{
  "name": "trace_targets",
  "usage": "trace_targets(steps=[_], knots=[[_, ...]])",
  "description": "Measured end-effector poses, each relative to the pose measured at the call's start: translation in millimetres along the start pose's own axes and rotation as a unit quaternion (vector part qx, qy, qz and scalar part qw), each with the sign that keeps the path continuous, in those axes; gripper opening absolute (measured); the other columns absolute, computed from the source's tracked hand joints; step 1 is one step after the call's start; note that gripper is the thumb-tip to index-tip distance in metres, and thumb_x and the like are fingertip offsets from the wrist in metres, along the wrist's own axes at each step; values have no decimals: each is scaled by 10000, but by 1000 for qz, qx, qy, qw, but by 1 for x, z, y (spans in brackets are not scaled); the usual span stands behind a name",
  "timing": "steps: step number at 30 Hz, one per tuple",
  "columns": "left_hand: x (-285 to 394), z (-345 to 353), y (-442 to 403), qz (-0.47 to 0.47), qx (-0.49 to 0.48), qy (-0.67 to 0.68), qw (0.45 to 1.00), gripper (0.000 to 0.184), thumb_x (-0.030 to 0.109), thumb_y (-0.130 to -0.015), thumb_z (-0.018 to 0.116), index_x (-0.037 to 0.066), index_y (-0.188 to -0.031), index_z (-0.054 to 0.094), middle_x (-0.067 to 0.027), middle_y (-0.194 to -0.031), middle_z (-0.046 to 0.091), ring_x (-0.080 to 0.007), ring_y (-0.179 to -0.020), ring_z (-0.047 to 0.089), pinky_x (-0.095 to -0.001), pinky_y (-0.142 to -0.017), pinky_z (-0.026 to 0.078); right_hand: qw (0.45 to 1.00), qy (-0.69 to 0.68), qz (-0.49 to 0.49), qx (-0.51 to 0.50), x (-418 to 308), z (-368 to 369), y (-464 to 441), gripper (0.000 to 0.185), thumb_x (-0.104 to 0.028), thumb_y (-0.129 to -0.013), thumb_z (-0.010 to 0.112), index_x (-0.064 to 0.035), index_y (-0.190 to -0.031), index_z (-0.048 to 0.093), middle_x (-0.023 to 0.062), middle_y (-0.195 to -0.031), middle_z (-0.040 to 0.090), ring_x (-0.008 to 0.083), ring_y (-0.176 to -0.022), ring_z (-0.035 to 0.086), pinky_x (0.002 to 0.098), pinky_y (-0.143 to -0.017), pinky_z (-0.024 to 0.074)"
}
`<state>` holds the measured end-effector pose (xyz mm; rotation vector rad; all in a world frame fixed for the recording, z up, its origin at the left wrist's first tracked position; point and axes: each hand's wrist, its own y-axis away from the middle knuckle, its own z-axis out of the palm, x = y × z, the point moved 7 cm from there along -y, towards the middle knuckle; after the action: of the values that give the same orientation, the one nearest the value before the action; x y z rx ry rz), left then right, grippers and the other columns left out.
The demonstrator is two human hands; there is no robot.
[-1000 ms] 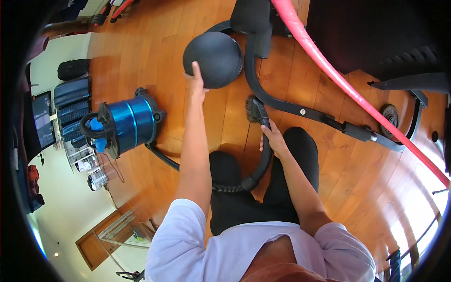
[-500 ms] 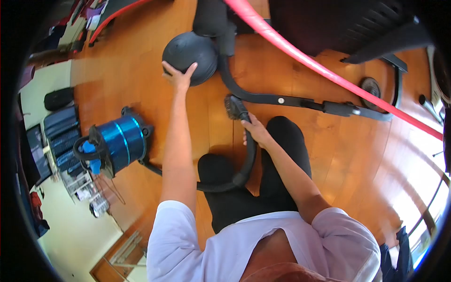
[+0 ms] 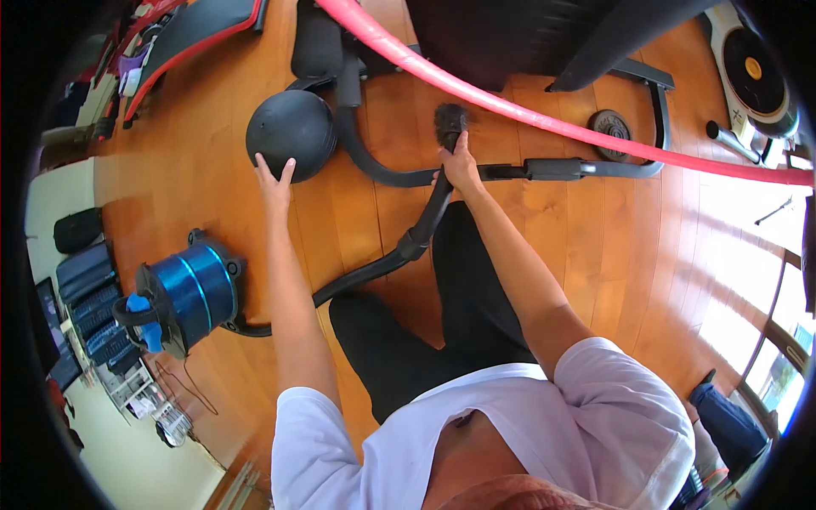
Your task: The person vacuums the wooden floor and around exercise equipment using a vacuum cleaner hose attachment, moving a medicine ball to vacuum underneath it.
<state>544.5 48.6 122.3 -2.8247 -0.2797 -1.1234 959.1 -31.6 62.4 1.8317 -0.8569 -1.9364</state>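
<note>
A black ball rests on the wooden floor beside the curved black frame of an exercise machine. My left hand touches the ball's near side with its fingers spread. My right hand is wrapped round the black vacuum hose close to its brush head. The brush is beyond the frame's bar, over the floor inside the frame. From my right hand the hose runs back past my left forearm to the blue vacuum cleaner on the left.
A pink hoop crosses above the machine. A round weight plate lies on the floor inside the frame. At the upper right stands a white and black machine. A red-edged black bench is at the upper left.
The brush and my right hand have moved forward, from the near side of the bar to beyond it. My left hand stays at the ball. The whole view has shifted to the right.
</note>
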Motion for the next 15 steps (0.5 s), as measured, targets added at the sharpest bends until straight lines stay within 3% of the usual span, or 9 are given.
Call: trace_targets(steps=[1,4,6,11,13,15], knots=[[0,0,2,-5,2,2,1000,957,497,-850,687,1,-1510,202,-307,-1524,214,-418,-1409,263,-433,-1153,231,1000,29,11,-1,6,4,-5,816,-199,-938,533,-80,-1535,-12,224,-933,623,246,-589,653,385,-459,547],[-1,-1,7,-36,-22,115,992,879,435,-881,679,-14,-1495,239,-270,-1521,249,-371,-1382,325,-411,-1142,262,984,176,12,9,6,19,-14,783,-177,-922,524,29,-1503,41,316,-883,650,336,-636,685,405,-628,591],[26,-11,22,-83,-2,163,983,787,352,-905,674,-20,-1478,283,-227,-1498,318,-325,-1351,375,-389,-1122,297,966,250,-58,16,23,37,-65,773,-189,-919,515,52,-1492,56,346,-940,640,371,-740,694,420,-690,580],[44,-31,40,-53,60,163,983,728,281,-911,673,-15,-1468,312,-196,-1491,367,-328,-1359,381,-390,-1117,311,974,210,-36,71,-19,60,-94,771,-226,-930,498,38,-1495,44,359,-1013,631,440,-881,675,468,-760,559],[79,-15,69,-55,5,167,984,711,256,-905,677,-16,-1461,327,-194,-1509,349,-341,-1382,357,-403,-1135,299,979,199,-23,47,-11,54,-81,779,-251,-934,510,11,-1503,47,352,-1021,634,438,-899,673,477,-781,551],[108,26,110,-60,-111,207,970,720,258,-892,689,-15,-1457,336,-195,-1515,340,-331,-1398,341,-414,-1143,295,983,184,9,14,-1,49,-55,792,-277,-936,524,-16,-1510,45,347,-1038,633,437,-922,668,488,-806,540]])
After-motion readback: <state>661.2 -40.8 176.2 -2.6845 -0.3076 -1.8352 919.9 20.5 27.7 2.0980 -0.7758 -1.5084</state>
